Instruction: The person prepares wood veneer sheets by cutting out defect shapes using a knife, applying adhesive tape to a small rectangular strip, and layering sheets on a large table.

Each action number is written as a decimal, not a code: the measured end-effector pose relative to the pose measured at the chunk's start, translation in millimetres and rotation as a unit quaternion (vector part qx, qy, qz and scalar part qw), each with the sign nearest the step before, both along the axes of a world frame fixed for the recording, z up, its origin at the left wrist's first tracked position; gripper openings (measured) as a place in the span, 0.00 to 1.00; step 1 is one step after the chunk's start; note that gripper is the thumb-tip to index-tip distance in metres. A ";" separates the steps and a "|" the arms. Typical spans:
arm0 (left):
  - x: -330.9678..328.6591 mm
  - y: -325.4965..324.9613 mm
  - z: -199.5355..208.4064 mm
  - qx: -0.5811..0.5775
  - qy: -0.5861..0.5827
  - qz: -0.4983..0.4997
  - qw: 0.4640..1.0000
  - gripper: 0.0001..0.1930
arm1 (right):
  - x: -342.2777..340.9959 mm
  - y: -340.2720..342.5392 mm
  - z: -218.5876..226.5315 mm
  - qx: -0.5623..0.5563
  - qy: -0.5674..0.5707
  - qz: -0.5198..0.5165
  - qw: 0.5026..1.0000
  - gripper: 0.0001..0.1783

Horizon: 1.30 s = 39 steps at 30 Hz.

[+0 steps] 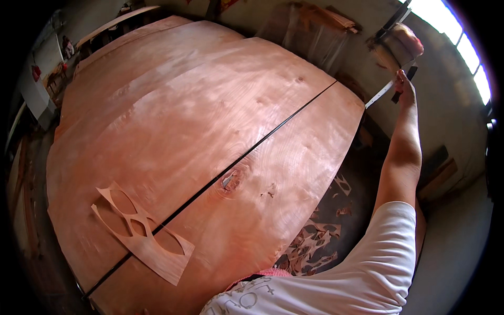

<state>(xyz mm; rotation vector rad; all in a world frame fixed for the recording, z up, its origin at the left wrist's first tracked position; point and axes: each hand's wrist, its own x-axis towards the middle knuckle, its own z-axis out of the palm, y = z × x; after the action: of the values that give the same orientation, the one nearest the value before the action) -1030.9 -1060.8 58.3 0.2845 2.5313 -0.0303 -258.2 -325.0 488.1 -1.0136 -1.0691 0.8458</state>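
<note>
My right arm reaches far out to the upper right, past the corner of a large reddish wood veneer sheet point(210, 121). There my right hand point(403, 89) is closed around a dark-handled tool point(396, 97). A narrow pale metal strip point(379, 95) runs from beside the hand toward the sheet's corner; whether it belongs to the tool is unclear. Just above the hand is a rounded beige and reddish bundle point(400, 47), too blurred to name. My left hand is out of view. At the near left, a veneer offcut point(168, 258) with oval cut-outs lies on the sheet.
A thin black strip point(252, 148) crosses the sheet diagonally, passing a knot hole point(230, 181). Veneer scraps point(310, 247) litter the floor beside the near right edge. Stacked wood pieces point(328, 18) stand by the back wall, and a bright window point(457, 42) is at the upper right.
</note>
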 end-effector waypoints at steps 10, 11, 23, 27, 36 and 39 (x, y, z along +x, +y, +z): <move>-12.0 -16.5 -3.0 0.017 -0.022 0.040 0.999 0.34 | 12.1 0.1 14.6 0.045 -0.031 -0.004 0.999 0.08; -10.4 -17.7 0.0 0.019 -0.022 0.047 0.998 0.34 | 5.1 -4.9 8.8 0.079 -0.069 -0.030 0.994 0.11; 7.4 -31.2 10.1 0.065 -0.047 0.139 0.987 0.35 | 116.8 37.7 -115.8 0.108 0.069 -0.258 0.958 0.09; -15.8 -71.7 -32.1 0.105 -0.013 0.146 0.984 0.38 | 57.5 5.6 -247.0 -0.009 0.190 -0.003 0.982 0.07; -17.9 -70.8 -54.5 0.131 0.058 0.141 0.979 0.43 | -177.0 -197.5 -278.3 -0.190 -0.089 0.161 0.964 0.07; -17.1 -100.6 -73.3 0.078 0.170 0.066 0.980 0.43 | -198.4 -217.3 -269.7 -0.163 -0.035 0.281 0.945 0.06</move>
<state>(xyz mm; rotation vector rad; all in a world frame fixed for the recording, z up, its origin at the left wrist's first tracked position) -1047.9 -1161.5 -15.0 0.1835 2.8930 0.1866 -456.6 -542.4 218.4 -1.0259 -1.3348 1.4972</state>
